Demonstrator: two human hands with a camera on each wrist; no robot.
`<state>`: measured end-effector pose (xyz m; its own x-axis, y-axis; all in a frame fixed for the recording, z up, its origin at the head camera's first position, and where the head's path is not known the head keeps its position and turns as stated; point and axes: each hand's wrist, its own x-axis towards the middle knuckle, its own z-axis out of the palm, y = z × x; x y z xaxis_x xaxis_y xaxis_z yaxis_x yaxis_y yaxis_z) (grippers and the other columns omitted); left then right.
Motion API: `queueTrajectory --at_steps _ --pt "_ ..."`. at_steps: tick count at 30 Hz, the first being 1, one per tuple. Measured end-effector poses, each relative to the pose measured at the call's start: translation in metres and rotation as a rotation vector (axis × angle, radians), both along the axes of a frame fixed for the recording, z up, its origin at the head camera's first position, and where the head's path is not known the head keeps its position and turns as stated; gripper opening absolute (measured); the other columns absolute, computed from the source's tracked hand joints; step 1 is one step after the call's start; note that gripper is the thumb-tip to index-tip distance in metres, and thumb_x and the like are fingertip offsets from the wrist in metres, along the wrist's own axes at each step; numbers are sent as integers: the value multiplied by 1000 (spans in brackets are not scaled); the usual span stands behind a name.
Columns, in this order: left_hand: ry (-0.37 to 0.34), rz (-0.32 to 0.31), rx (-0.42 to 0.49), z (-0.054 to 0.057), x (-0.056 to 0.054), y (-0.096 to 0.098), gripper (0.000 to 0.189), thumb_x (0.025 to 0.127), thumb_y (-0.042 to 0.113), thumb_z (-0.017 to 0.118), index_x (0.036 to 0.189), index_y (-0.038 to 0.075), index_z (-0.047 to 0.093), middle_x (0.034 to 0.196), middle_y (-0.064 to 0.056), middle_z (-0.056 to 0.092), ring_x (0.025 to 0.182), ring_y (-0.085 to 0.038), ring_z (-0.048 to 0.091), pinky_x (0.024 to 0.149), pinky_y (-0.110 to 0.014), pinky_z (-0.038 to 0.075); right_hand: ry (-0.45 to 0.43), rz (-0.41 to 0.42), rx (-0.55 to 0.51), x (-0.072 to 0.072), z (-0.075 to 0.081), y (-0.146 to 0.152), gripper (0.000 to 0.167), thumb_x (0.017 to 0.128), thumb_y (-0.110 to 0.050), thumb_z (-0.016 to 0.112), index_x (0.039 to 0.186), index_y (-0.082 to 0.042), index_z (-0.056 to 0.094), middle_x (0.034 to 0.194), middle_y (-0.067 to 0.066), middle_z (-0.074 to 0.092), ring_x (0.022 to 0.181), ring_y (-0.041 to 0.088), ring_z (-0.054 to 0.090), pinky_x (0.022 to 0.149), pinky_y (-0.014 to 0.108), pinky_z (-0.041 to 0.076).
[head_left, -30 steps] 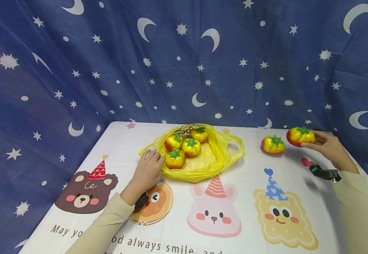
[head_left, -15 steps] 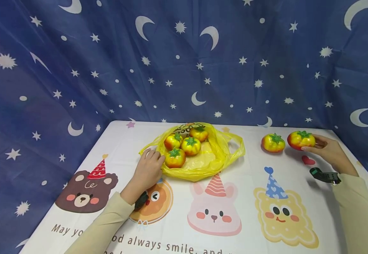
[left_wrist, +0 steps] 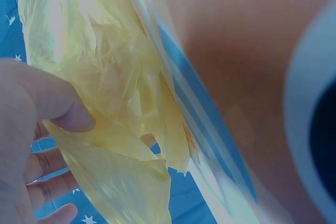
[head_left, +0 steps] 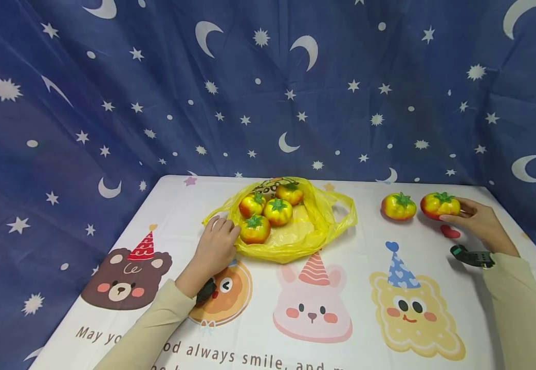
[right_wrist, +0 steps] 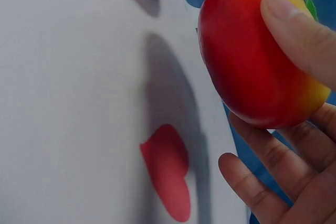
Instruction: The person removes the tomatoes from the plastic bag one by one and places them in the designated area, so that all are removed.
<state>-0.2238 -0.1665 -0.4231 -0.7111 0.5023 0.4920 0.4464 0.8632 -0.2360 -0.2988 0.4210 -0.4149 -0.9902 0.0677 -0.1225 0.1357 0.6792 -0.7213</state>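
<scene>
At the right of the head view, my right hand (head_left: pixel 480 221) holds a toy tomato (head_left: pixel 440 205), red and yellow with a green top. The right wrist view shows the thumb on one side of this tomato (right_wrist: pixel 257 51) and fingers on the other. I cannot tell whether its underside touches the table. A second tomato (head_left: pixel 399 206) sits just left of it. My left hand (head_left: pixel 216 244) pinches the left edge of a yellow plastic bag (head_left: pixel 291 252), its mouth spread wide. In the left wrist view, thin bag film (left_wrist: pixel 115 87) lies between thumb and fingers. Several tomatoes (head_left: pixel 278 212) lie inside the bag.
A white tablecloth (head_left: pixel 180 205) printed with cartoon faces and lettering covers the table. Behind it hangs a blue curtain (head_left: pixel 249 103) with moons and stars. The bag's loop handle (head_left: pixel 348 213) spreads out to the right.
My right hand has lowered the held tomato a little, to beside the other loose tomato. The left hand and bag stay in place.
</scene>
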Motion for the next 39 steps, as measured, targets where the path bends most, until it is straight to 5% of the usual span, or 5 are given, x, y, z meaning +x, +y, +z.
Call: queueTrajectory --at_steps 29,39 --pt "5 -6 5 0 1 0 20 68 4 65 87 7 59 87 -9 58 96 -29 57 98 -48 42 -75 -50 -17 -10 -20 11 125 65 -72 63 148 2 4 149 35 4 133 58 11 103 66 22" --pt "-4 3 -1 0 1 0 22 68 6 67 88 7 59 88 -9 58 95 -29 56 99 -47 42 -61 9 -6 -10 -24 16 96 88 -47 56 146 7 2 146 40 7 131 59 14 103 66 22"
